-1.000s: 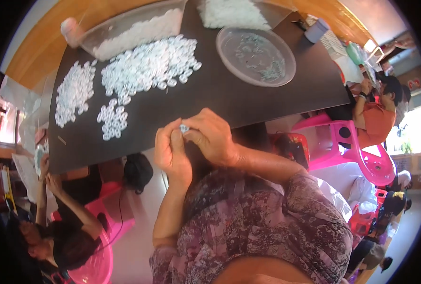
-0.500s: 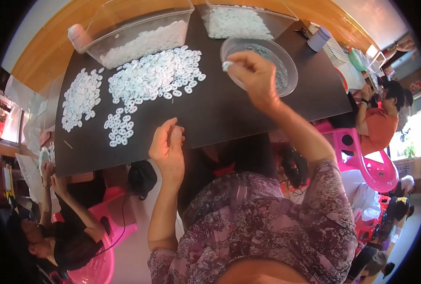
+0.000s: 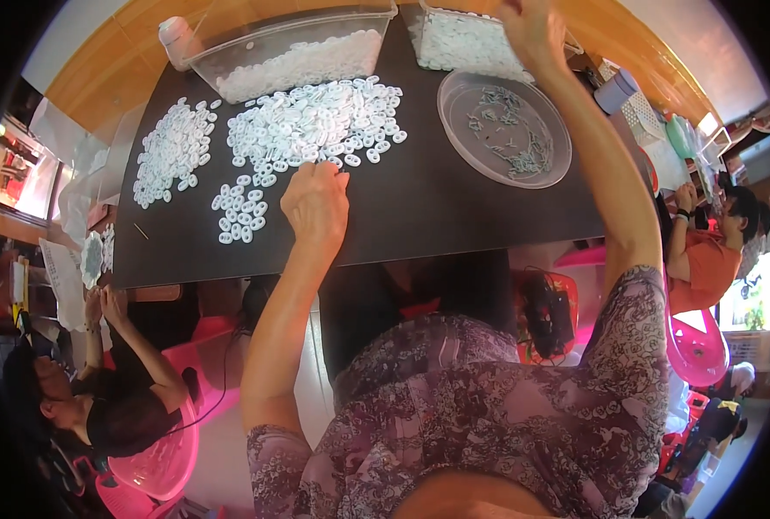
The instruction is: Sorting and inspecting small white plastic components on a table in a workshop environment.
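My left hand (image 3: 316,203) is closed, its fingertips pointing down at the near edge of a large pile of white oval pieces with two holes (image 3: 307,125). What its fingertips hold, if anything, is hidden. Above the far right clear bin (image 3: 575,43), which holds more white pieces (image 3: 463,41), my right hand (image 3: 534,36) is raised at the top edge of the view. Its fingers are blurred and partly cut off. By the right forearm stands a round clear tub (image 3: 561,177) with small grey metal parts (image 3: 523,156).
A smaller pile (image 3: 176,147) and a loose cluster of ovals (image 3: 240,212) lie to the left. Behind them stand a long clear bin (image 3: 294,36) and a pale bottle (image 3: 177,41). A grey-purple cup (image 3: 614,91) is at right. Other people sit left (image 3: 99,398) and right (image 3: 705,259).
My right hand has moved from over the round tub, where it pinched a white piece, up to the far bin. My left hand has reached forward to the pile and closed. The view has shifted.
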`<state>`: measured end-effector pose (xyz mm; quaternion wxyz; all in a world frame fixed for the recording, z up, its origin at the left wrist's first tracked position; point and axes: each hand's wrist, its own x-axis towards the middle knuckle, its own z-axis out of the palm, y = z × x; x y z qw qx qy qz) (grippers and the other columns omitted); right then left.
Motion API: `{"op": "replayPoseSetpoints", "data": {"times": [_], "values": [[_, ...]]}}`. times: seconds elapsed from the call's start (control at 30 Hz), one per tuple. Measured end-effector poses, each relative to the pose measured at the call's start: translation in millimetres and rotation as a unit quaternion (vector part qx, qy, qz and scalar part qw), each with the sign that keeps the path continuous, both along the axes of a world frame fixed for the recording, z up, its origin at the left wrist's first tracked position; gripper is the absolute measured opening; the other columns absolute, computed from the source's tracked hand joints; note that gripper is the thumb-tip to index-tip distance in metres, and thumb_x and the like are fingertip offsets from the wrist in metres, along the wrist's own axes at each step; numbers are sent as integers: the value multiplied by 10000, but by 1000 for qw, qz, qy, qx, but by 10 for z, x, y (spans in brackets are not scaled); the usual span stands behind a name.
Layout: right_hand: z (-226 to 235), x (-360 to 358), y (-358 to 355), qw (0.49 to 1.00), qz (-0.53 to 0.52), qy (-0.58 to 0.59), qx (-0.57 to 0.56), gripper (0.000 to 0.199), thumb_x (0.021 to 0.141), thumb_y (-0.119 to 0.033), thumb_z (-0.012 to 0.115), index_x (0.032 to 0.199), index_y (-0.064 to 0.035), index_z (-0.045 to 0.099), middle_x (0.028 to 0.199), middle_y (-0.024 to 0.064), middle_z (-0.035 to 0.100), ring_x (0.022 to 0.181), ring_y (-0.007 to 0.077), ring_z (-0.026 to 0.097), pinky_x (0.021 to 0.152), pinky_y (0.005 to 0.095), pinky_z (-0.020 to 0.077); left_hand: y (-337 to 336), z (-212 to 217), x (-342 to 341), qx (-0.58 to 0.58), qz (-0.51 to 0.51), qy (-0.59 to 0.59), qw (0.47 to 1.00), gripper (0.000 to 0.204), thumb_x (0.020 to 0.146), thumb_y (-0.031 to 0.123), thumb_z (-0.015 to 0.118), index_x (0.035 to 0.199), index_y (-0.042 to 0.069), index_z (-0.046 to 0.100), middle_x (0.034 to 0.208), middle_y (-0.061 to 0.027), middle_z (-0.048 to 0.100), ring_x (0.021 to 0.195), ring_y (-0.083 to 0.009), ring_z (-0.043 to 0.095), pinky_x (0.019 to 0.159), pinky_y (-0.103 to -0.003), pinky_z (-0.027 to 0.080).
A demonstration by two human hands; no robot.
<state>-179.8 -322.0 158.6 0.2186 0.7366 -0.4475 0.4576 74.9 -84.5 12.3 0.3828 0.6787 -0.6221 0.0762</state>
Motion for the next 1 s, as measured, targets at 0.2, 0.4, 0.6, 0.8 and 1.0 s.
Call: {"op": "replayPoseSetpoints", "data": {"times": [0.2,0.4,0.6,0.8,1.0], "values": [[-506,511,1085,973,206,-23,101,160,772,-87,636,916,-21,659,864,120,651,802,257,613,726,333,482,-7,-22,10,10,7,-52,999,145,703,91,720,723,45,584,732,-108,581,695,-302,594,588,-395,463],[-982,786,1588,931,315,8,185,131,757,-37,641,887,-20,649,847,122,634,810,276,599,706,349,474,-46,-9,-31,38,5,-87,995,128,752,108,666,729,41,559,748,-124,579,717,-308,599,607,-414,468],[-1241,960,1861,878,369,-44,302,138,755,-36,643,890,-9,648,815,108,621,774,251,588,680,344,467,138,182,15,110,-59,131,983,147,768,142,653,781,-2,623,687,-123,612,630,-241,590,592,-362,457],[-1263,1024,2002,847,400,-79,340,110,759,-19,655,868,-9,650,815,86,617,711,173,577,631,283,451,213,242,77,201,-131,425,873,185,745,178,616,762,-5,632,615,-68,587,593,-139,543,578,-287,426],[-1201,1039,2102,793,385,-158,444,60,760,-20,654,817,-19,635,702,56,568,606,137,520,569,270,433,213,195,157,215,-180,442,852,152,752,141,601,767,-8,623,664,-51,599,626,-115,535,582,-273,424]]}}
